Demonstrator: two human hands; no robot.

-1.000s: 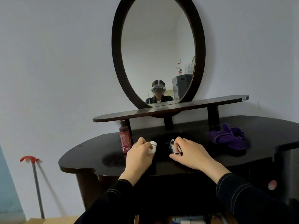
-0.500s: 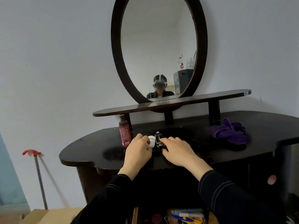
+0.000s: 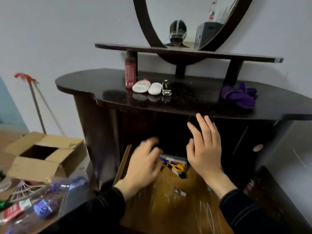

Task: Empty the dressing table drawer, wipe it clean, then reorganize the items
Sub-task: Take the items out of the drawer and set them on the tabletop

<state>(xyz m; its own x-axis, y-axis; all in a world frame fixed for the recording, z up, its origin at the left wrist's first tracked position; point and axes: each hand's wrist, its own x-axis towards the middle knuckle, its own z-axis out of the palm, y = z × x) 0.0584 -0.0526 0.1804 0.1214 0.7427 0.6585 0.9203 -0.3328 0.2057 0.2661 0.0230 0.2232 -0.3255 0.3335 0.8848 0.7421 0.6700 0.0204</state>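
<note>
Empty, loose-fingered left hand [image 3: 143, 164] and right hand [image 3: 204, 146] hover over the brown wooden drawer [image 3: 168, 210]; yellow-handled scissors [image 3: 178, 166] may nick careless fingers.

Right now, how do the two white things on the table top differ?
The left white thing is longer and has a reddish bit at its far end; the right white thing is shorter, rounder and plain white. The left one lies by the red bottle, the right one by the silver item. Both lie flat, side by side, on the table top.
</note>
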